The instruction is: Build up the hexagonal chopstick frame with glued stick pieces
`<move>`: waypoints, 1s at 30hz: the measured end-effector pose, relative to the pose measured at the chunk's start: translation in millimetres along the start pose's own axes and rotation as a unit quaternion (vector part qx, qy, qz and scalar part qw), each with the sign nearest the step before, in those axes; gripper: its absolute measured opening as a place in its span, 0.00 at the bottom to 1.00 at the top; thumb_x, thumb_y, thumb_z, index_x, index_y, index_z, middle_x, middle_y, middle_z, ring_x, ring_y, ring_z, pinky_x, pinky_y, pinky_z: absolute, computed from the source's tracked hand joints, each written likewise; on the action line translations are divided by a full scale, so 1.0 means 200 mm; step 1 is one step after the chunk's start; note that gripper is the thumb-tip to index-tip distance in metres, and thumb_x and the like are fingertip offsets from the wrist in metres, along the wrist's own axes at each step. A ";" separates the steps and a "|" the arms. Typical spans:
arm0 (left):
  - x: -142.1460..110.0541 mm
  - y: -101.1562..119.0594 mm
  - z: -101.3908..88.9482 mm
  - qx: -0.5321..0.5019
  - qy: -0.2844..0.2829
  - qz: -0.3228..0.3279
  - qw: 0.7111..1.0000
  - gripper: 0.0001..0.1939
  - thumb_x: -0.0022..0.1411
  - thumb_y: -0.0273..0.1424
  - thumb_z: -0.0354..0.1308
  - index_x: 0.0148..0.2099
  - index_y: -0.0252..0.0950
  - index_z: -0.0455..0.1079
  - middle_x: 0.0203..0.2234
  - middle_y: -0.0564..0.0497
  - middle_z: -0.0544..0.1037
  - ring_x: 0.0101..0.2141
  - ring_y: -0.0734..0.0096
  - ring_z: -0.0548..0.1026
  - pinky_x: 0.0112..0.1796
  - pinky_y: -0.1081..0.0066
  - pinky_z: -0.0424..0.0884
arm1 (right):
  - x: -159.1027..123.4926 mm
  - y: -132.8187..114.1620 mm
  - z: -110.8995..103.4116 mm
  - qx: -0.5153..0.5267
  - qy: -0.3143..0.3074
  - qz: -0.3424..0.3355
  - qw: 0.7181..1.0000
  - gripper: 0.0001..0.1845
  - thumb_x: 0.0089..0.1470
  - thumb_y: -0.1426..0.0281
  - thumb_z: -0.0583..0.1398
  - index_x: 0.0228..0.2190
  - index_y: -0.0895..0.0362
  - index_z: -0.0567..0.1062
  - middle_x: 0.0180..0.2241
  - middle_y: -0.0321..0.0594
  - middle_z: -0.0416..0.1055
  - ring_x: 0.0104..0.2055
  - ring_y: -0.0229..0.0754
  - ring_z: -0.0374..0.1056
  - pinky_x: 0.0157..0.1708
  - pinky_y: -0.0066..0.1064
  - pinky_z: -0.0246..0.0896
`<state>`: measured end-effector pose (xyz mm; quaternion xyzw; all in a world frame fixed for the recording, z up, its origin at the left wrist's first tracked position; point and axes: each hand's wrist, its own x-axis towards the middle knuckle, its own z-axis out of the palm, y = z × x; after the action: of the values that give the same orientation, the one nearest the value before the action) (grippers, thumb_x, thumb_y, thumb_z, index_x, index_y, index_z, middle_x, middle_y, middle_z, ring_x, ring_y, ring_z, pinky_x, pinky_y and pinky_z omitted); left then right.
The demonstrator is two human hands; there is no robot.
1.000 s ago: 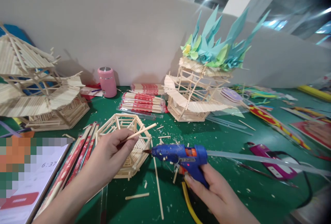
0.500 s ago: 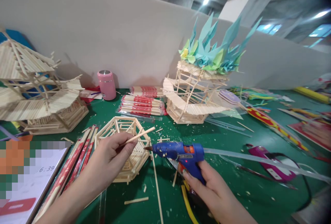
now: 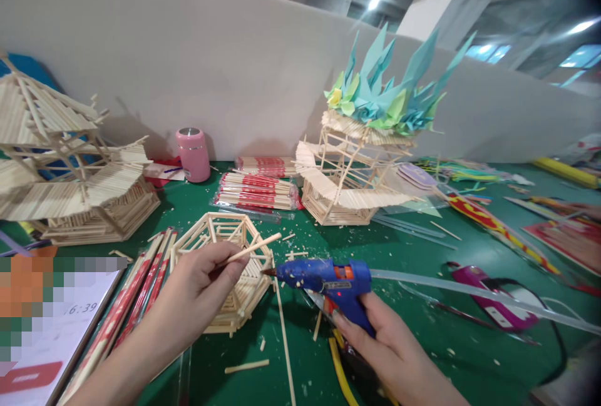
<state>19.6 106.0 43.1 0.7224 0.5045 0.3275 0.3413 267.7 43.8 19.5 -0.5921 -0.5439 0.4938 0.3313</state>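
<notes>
- My left hand [image 3: 206, 281] pinched a thin wooden stick [image 3: 263, 244] between thumb and fingers, its free end pointing right.
- My right hand [image 3: 380, 337] was closed around the grip of a blue hot glue gun [image 3: 323, 276]; its nozzle pointed left, at the right side of the frame, though I couldn't tell whether they touched.
- The octagonal stick frame [image 3: 256, 293] sat on the green table [image 3: 404, 243], left of the glue gun and partly hidden by my left hand.
- Its rim and slatted sides already stood, I judged, so the base was well along; the pinched stick was not yet fixed to it, and any glue was too small to make out.
- Compared with the roofed stick pagoda [image 3: 89, 181] at far left and the leaf-topped stick model [image 3: 370, 162] at far right, mine had no visible upper storey or roof.
- Wrapped stick bundles [image 3: 257, 190] lay beyond the frame.
</notes>
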 end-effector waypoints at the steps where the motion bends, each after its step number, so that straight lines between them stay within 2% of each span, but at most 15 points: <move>1: 0.00 0.00 0.00 0.000 -0.001 -0.001 1.000 0.17 0.61 0.38 0.45 0.23 0.37 0.61 0.17 0.57 0.59 0.21 0.75 0.59 0.22 0.76 0.56 | 0.00 0.00 0.00 -0.004 0.004 -0.003 1.000 0.18 0.55 0.58 0.56 0.44 0.55 0.70 0.39 0.43 0.73 0.40 0.47 0.69 0.42 0.39 0.65; 7: 0.00 -0.01 0.01 -0.001 -0.002 -0.004 1.000 0.17 0.61 0.39 0.45 0.22 0.37 0.59 0.18 0.58 0.58 0.21 0.76 0.59 0.21 0.76 0.55 | 0.03 0.01 -0.01 0.023 0.005 -0.018 1.000 0.20 0.56 0.58 0.56 0.47 0.54 0.68 0.43 0.43 0.73 0.45 0.48 0.68 0.46 0.37 0.63; 13: 0.00 -0.02 0.01 0.000 -0.002 -0.004 1.000 0.17 0.61 0.39 0.45 0.24 0.36 0.61 0.18 0.57 0.60 0.22 0.76 0.60 0.23 0.77 0.57 | 0.01 0.04 -0.01 -0.018 -0.020 -0.011 1.000 0.21 0.56 0.58 0.55 0.47 0.55 0.69 0.41 0.44 0.73 0.42 0.48 0.69 0.44 0.39 0.65; 18: 0.00 -0.02 0.01 0.003 0.004 0.002 1.000 0.17 0.61 0.39 0.45 0.23 0.36 0.60 0.18 0.58 0.59 0.22 0.76 0.60 0.22 0.77 0.56 | 0.02 0.03 -0.01 0.004 0.003 -0.033 0.999 0.20 0.56 0.58 0.55 0.48 0.55 0.67 0.44 0.44 0.72 0.45 0.47 0.68 0.46 0.37 0.64; 25: 0.00 -0.01 0.01 0.006 0.008 0.006 1.000 0.17 0.60 0.38 0.45 0.22 0.36 0.60 0.17 0.58 0.60 0.21 0.77 0.60 0.21 0.77 0.56 | -0.02 0.04 -0.01 -0.036 -0.035 -0.014 0.999 0.20 0.56 0.57 0.54 0.44 0.55 0.70 0.39 0.44 0.73 0.42 0.47 0.70 0.44 0.38 0.65; 30: 0.00 -0.01 0.01 0.007 0.010 0.009 1.000 0.17 0.60 0.38 0.45 0.23 0.36 0.61 0.17 0.58 0.60 0.21 0.77 0.60 0.22 0.77 0.57 | 0.00 0.03 -0.01 -0.034 -0.002 -0.015 0.999 0.21 0.56 0.57 0.54 0.46 0.56 0.69 0.40 0.44 0.73 0.42 0.47 0.69 0.44 0.38 0.64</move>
<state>20.4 105.5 40.6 0.7259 0.5032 0.3344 0.3285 272.3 43.0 14.7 -0.5933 -0.5700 0.4715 0.3175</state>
